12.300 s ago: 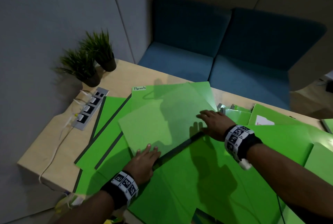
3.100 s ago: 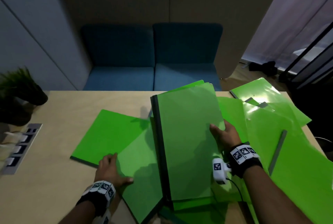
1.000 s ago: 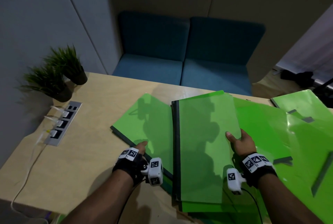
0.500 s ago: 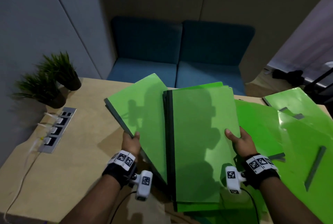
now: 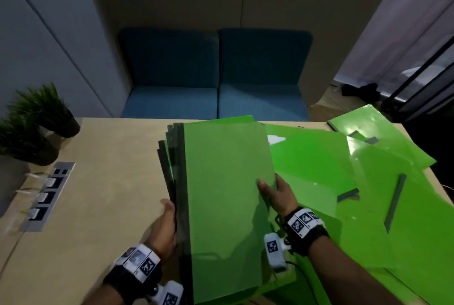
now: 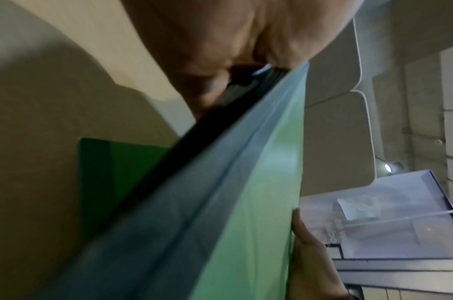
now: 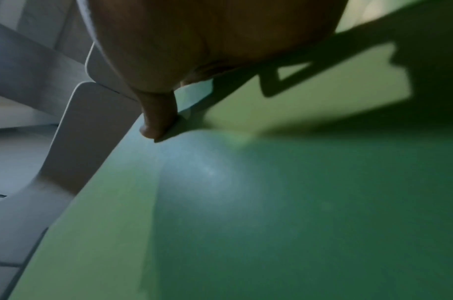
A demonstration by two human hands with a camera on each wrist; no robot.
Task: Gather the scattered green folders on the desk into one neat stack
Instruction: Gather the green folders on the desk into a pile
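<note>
A stack of green folders [image 5: 226, 201] with dark spines stands in front of me, tilted off the wooden desk [image 5: 103, 201]. My left hand [image 5: 167, 218] grips its left, spine side. My right hand [image 5: 272, 191] grips the right edge, thumb on the top cover and fingers hidden underneath. The left wrist view shows the stack [image 6: 220, 203] edge-on against my left palm [image 6: 220, 50]. In the right wrist view my thumb [image 7: 158, 119] presses on the top cover [image 7: 271, 203]. Several loose green folders [image 5: 317, 162] lie spread on the right side of the desk, overlapping.
Two potted plants [image 5: 36, 120] and a recessed socket strip [image 5: 46, 196] with plugged cables sit at the desk's left edge. A blue sofa [image 5: 216, 76] stands behind the desk. More folders [image 5: 375, 137] reach the far right corner, and grey spine strips [image 5: 395, 201] lie among them.
My left hand has swung the folder it held at the left in against the stack's spine side. Both hands now hold one stack; the right hand has stayed on the right edge.
</note>
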